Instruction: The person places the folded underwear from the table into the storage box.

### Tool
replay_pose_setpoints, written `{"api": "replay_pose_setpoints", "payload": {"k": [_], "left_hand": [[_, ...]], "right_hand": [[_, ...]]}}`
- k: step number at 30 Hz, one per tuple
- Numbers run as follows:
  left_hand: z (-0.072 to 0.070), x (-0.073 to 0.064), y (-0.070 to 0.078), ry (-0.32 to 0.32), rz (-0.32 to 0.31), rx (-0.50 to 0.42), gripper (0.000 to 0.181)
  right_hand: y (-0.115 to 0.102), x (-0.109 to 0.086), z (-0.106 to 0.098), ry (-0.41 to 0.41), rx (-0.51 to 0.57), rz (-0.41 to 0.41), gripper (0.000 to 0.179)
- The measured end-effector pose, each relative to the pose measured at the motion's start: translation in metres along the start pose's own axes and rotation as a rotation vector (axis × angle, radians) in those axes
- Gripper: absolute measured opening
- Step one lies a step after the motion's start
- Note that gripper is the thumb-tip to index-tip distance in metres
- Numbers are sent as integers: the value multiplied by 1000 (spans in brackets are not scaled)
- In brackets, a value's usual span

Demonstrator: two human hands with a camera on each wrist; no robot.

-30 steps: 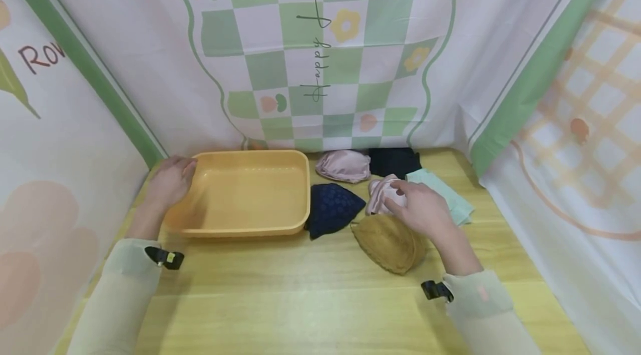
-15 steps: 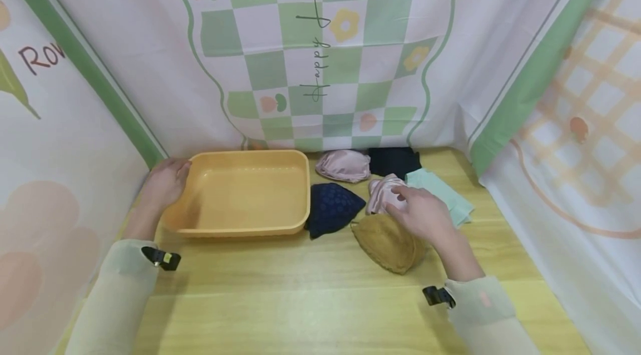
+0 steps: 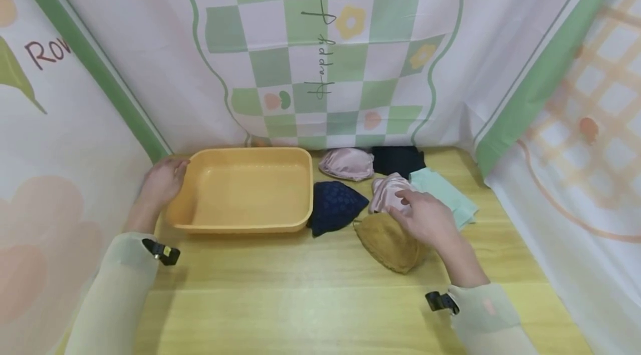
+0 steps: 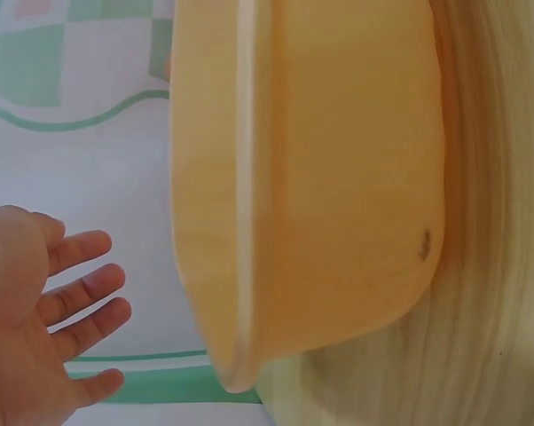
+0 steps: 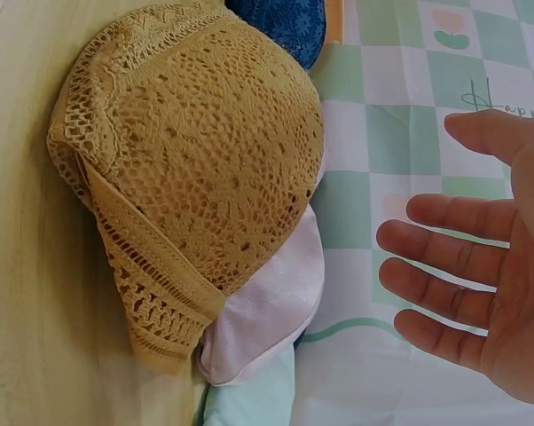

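The left hand (image 3: 161, 182) hangs just beside the left end of a yellow tub (image 3: 245, 229), its fingers (image 4: 82, 295) loosely spread and holding nothing; the right hand (image 3: 432, 220) hovers by a mustard lace bra (image 3: 385, 246) and a pink satin piece (image 3: 386, 191), its fingers likewise spread and bare. On the tabletop (image 3: 270, 299), a navy piece (image 3: 335, 207) lies between tub and bra, a mint cloth (image 3: 443, 191) to the right, a pale pink piece (image 3: 347, 164) and a black cloth (image 3: 398, 161) on the far side

On the far cloth (image 3: 270, 68) we read "Happy Life" (image 3: 320, 32) in script, running upward over the checks; the right wrist view shows us part of "Happy" again. On the left cloth (image 3: 55, 127) we read "Ro" (image 3: 45, 53), its next letter cut off.
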State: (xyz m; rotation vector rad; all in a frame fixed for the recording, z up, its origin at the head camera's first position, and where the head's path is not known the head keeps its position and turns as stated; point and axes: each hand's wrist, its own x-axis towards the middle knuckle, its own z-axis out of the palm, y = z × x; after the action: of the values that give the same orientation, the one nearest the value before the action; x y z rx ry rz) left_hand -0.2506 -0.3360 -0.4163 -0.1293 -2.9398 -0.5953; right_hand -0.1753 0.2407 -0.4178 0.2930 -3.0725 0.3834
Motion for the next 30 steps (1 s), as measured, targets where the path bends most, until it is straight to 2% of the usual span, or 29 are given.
{"api": "replay_pose_setpoints", "payload": {"k": [9,21,30], "left_hand": [[4,6,-8,-6,-31,-36,50],[8,4,-21,4,-67,-3,49],[8,6,-22,-5,-72,-19,47]], "right_hand": [[1,-5,-2,0,-1,9,56],[4,-12,3,11,17,9,53],[6,-18,6,17,25,4,56]]}}
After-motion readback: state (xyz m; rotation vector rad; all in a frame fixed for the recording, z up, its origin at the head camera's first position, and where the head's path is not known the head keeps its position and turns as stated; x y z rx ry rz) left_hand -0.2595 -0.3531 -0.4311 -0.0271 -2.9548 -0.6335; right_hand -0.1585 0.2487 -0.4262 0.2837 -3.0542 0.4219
